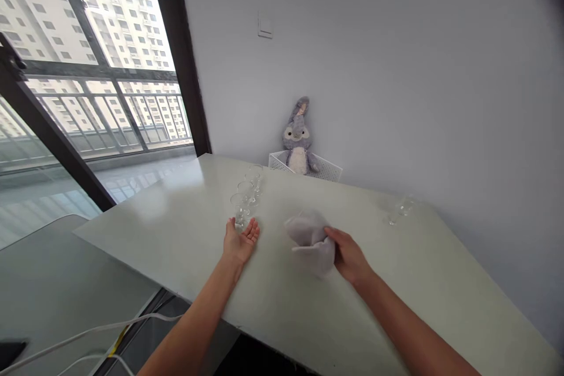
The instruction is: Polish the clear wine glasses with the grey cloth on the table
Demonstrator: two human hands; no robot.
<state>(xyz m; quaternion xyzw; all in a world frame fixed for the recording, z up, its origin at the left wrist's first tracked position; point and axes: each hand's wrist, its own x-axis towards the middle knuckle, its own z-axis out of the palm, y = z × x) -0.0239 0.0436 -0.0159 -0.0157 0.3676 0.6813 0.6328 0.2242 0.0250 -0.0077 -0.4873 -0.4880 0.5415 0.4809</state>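
Observation:
My right hand (350,255) grips a pale greyish cloth (311,241) by its right side, above the middle of the table; the cloth is folded and slightly blurred. My left hand (240,242) is palm up, thumb and fingers apart, close by the base of the nearest stemmed glass (239,204). Whether it touches that glass I cannot tell. Behind it, a second stemmed glass (246,190) and a third stemmed glass (254,174) stand in a line going back. Over at the right, another clear glass (402,208) appears to lie on its side.
The pale table (185,211) reaches back to the wall. At its far edge a white perforated basket (328,170) holds a grey plush rabbit (298,138). White cables (101,329) run at the lower left, below a framed window (92,70).

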